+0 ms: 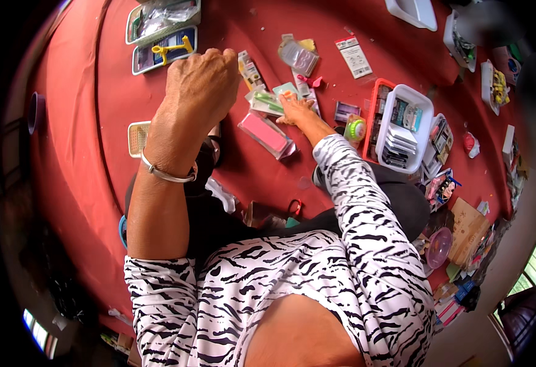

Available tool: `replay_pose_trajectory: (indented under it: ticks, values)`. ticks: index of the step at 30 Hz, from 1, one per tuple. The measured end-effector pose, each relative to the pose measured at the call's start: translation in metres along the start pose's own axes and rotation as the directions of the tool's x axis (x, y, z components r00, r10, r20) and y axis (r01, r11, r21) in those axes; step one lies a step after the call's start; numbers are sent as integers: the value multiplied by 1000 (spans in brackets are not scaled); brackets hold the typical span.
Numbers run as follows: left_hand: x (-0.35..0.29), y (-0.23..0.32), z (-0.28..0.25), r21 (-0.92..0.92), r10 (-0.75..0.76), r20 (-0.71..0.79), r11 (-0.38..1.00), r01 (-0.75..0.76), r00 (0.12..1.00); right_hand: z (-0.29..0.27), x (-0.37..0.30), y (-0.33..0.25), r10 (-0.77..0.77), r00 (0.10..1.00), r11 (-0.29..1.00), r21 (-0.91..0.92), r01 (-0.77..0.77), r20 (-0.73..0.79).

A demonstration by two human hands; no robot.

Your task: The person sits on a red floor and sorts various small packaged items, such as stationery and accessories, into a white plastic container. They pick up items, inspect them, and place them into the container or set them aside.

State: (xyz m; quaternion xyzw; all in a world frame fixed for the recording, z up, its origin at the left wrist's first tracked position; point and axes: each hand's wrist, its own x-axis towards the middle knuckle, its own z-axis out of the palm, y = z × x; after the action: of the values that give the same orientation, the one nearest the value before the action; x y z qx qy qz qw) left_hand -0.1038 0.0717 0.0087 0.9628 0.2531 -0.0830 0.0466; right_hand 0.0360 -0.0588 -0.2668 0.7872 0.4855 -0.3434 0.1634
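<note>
My left hand [202, 88] is raised in a fist, its back turned up and a silver bangle on the wrist. Its curled fingers are hidden, so whatever it may hold does not show. Reaching forward, my right hand [296, 112] has its fingers spread over several small packages. Under and beside its fingertips lie a pack with green items [266, 101] and a pale green card [285, 90]. Just nearer me is a pink block in clear wrap [268, 134]. A narrow printed pack [251, 70] and a bright pink clip-like piece [309, 81] lie farther off.
A white tub [428, 131] of packets stands at the right beside a red-orange tray [375, 101]. Far left, trays [134, 66] hold bags and a yellow tool [173, 49]. A white printed card [353, 57] lies ahead on the red sheet [72, 153]. Red-handled scissors [295, 208] lie near my legs.
</note>
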Motion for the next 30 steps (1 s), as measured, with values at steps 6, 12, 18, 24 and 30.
replay_pose_trajectory:
  ticks: [6, 12, 18, 24, 30]
  values:
    - [-12, -3, -4, -30, -18, 7, 999, 18, 1000, 41, 19, 28, 77, 942, 967, -205, -151, -327]
    - [-15, -3, -7, -34, 20, -14, 999, -20, 1000, 44, 15, -10, 100, 976, 988, 136, -75, -192]
    - [-20, 5, -2, -18, 32, 29, 999, -32, 999, 118, -18, -68, 256, 951, 966, 1, -260, -175]
    - [-22, -1, 1, 4, 65, 1, 998, -65, 998, 110, -1, 21, 45, 999, 913, 406, -30, -25]
    - [-14, -3, -5, -40, 4, -28, 999, -6, 1000, 28, -33, 57, -332, 934, -331, 911, -246, 131]
